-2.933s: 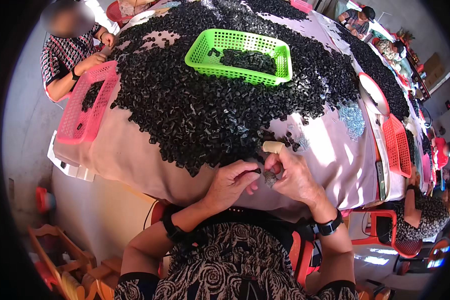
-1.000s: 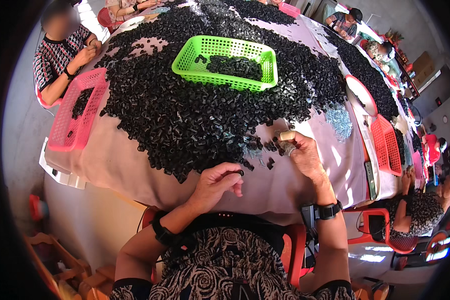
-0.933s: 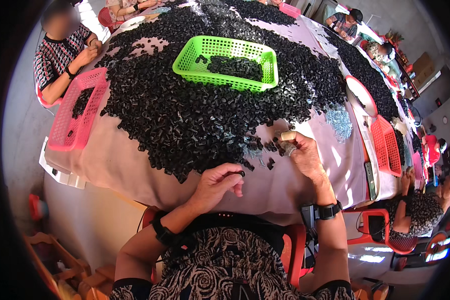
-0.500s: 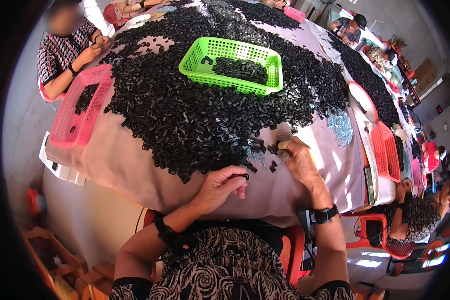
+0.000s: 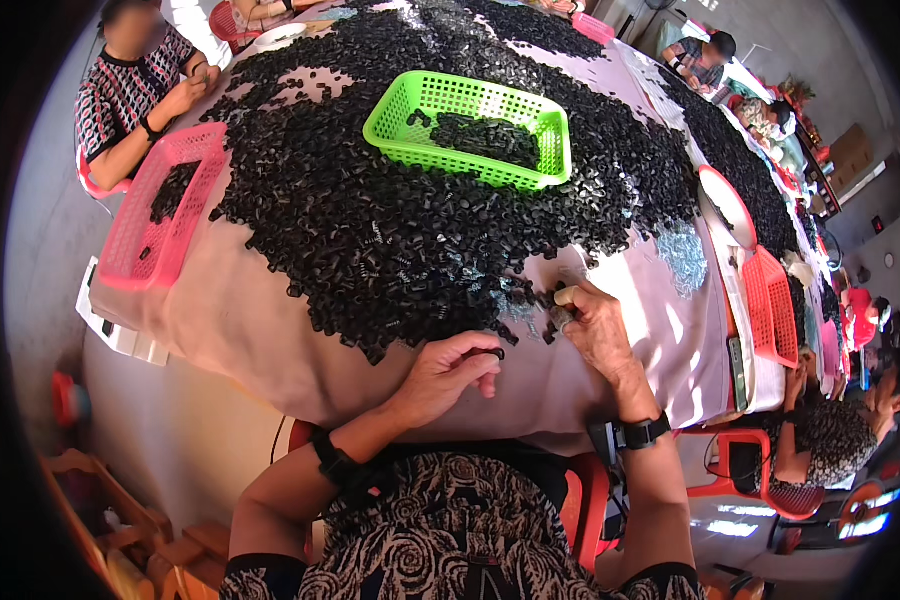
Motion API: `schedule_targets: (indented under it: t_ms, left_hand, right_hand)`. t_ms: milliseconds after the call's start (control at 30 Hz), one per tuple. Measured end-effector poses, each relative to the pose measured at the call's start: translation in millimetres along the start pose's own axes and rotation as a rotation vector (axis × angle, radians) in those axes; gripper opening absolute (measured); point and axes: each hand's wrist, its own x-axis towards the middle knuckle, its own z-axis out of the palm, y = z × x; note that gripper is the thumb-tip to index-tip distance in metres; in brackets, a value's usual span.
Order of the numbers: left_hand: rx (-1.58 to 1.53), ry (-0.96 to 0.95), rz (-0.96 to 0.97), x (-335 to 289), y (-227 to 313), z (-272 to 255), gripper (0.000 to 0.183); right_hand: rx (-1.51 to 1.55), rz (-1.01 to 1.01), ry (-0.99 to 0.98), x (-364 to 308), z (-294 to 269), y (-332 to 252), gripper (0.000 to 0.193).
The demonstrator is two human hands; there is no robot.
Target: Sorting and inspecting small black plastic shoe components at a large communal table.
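Note:
My left hand [image 5: 438,382] is closed just above the near edge of the table, with a small black plastic part [image 5: 499,353] pinched between thumb and forefinger. To its right, my right hand [image 5: 600,332] has its fingertips drawn together beside a few loose black parts at the edge of the heap; what they hold, if anything, is too small to make out. Pale yellowish covers [image 5: 567,297] wrap some of its fingertips. In front of both hands spreads a large heap of small black plastic parts [image 5: 390,260], with small metal springs [image 5: 515,300] scattered among them.
A green basket [image 5: 470,165] with black parts sits on the heap. A pink basket [image 5: 120,275] stands at left, a red basket [image 5: 770,300] at right. Near the right edge lie a pile of springs [image 5: 680,260] and a round tray [image 5: 727,205]. A co-worker [image 5: 135,100] sits far left.
My right hand's fingers have shifted slightly at the same spot by the loose parts. The left hand keeps its pinch on the black part, almost unmoved. The view has shifted a little.

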Motion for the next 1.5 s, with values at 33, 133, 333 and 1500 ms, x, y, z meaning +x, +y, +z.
schedule_targets:
  t_ms: [33,133,333,1500]
  left_hand:
    - [-0.001,0.006,0.002,0.2,0.0,-0.2,0.020]
    - [-0.002,0.000,0.001,0.1,-0.5,0.3,0.020]
    - [0.028,0.025,-0.007,1.5,-3.0,-0.8,0.019]
    - [0.182,0.060,0.097,-2.1,-6.5,8.4,0.020]
  right_hand:
    - [0.001,-0.004,-0.004,-0.4,1.0,-1.6,0.021]
    - [0.190,0.148,-0.014,-2.5,4.6,-10.5,0.020]
    - [0.757,0.202,-0.119,-11.5,17.0,-55.9,0.014]
    - [0.473,-0.041,-0.150,-15.6,16.1,-71.5,0.016]
